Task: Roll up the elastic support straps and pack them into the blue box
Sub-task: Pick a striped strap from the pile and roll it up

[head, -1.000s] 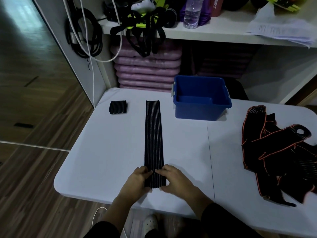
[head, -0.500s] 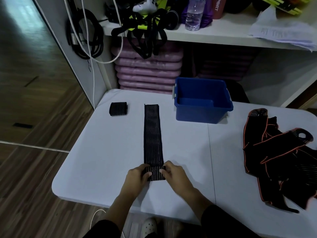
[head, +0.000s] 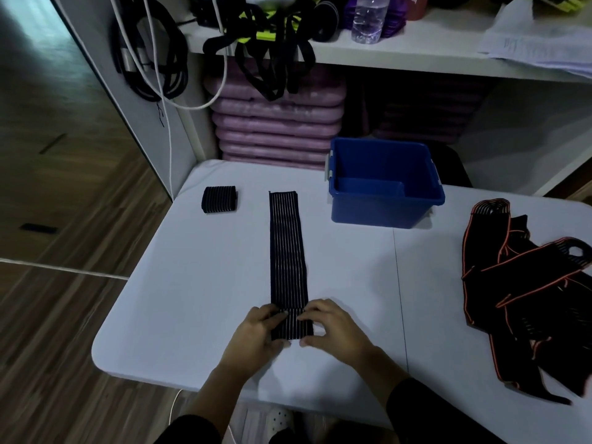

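A: Where's the black striped strap point(head: 286, 251) rn?
B: Flat on the tabletop point(head: 192, 283), running straight away from me, far end just left of the blue box point(head: 381, 211). Near end's turned over in a short fold.
A: Hands?
B: Both on that fold. Left hand point(head: 256, 334) pinches its left side, right hand point(head: 333, 328) its right; fingers on top, thumbs at the near edge.
A: Rest?
B: One rolled strap point(head: 219, 199) far left, orange-trimmed pile point(head: 528, 299) at right.

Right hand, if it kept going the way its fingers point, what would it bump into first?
The right hand points leftward, so probably the black striped elastic strap it is pinching, then the left hand.
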Motion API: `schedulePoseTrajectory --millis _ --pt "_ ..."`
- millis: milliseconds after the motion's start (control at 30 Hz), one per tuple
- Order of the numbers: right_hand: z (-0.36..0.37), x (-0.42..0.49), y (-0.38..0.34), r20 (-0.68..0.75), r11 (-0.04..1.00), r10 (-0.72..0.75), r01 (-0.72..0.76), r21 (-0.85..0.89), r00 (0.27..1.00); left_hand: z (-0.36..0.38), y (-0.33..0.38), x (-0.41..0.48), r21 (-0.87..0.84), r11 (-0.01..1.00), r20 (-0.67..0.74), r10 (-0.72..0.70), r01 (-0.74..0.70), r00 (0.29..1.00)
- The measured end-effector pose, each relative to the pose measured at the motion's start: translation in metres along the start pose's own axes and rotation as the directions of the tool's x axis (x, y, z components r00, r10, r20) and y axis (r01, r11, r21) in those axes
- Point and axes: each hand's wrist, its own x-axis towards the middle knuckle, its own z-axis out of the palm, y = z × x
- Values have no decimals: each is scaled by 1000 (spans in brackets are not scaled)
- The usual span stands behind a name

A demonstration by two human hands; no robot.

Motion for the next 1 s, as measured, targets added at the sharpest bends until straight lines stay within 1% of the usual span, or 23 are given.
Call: schedulePoseTrajectory --millis 67,167,267,367,433,467,533,600,633,700,733,800,867,933,1000 --pt "-2 1 1 34 999 -20 21 -28 999 -3 -1 3 -17 1000 52 -23 24 998" --pt "-4 3 1 11 1000 -24 24 -1 1000 -9 -1 7 -62 996 86 -51 57 995" --pt "-12 9 -6 -21 989 73 -69 128 997 -19 0 15 -165 977 103 -121 137 987" --pt "-17 23 -12 -15 940 205 -193 280 979 -22 7 28 -228 936 91 -255 269 963" --pt "-12 33 -12 -40 927 271 -250 278 962 -20 11 37 -238 895 58 -376 378 925" --pt "-9 37 -11 -69 930 297 -273 245 952 -17 12 41 -231 880 29 -420 415 907" --pt "-3 43 -10 -148 933 343 -318 167 928 -13 15 45 -229 867 -22 -459 442 888" --pt "0 47 -10 -201 933 352 -326 151 914 -11 17 44 -224 876 -70 -451 427 890" --pt "1 47 -10 -208 941 325 -295 165 922 -11 18 42 -216 891 -108 -427 398 898" --pt "0 45 -6 -176 967 224 -197 159 959 -11 18 38 -186 935 -160 -331 301 930" --pt "-1 43 -5 -144 978 176 -156 142 974 -10 15 36 -158 956 -161 -271 247 949" --pt "-4 40 0 -84 983 130 -117 144 988 -10 8 32 -111 980 -127 -180 166 976" --pt "-8 40 4 -17 979 125 -121 162 992 -13 2 29 -114 985 -63 -138 130 988" --pt "-12 41 5 43 988 91 -95 120 995 -16 -3 28 -104 990 -4 -101 100 995" --pt "-16 42 4 72 997 49 -53 57 996 -17 -5 31 -72 994 31 -74 76 997"
